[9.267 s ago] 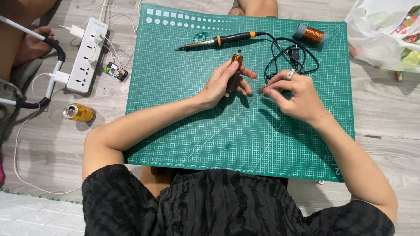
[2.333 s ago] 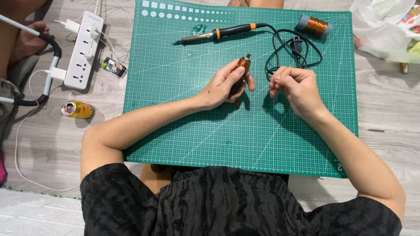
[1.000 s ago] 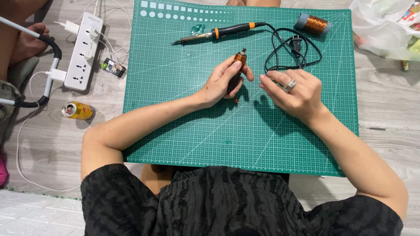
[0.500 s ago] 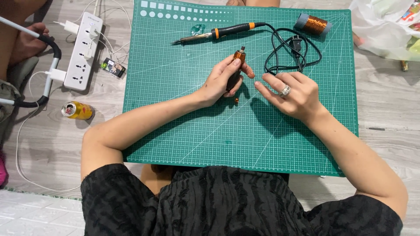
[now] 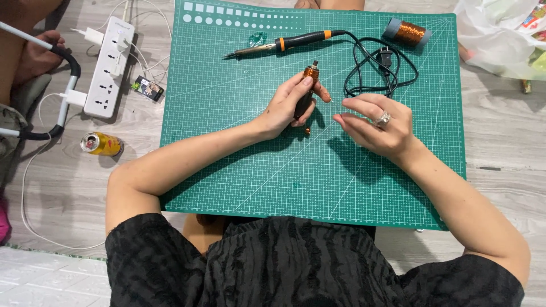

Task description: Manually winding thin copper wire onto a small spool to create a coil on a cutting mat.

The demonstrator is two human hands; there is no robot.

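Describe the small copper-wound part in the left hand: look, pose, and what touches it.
The small part is a dark, slim cylinder with a band of copper-coloured wire wound near its top and a short dark pin above that. It stands roughly upright, tilted slightly, over the green cutting mat. The left hand grips its lower body, fingers wrapped round it, forefinger up by the winding. The right hand hovers beside it, fingers spread, not touching. Any wire between them is too fine to make out.
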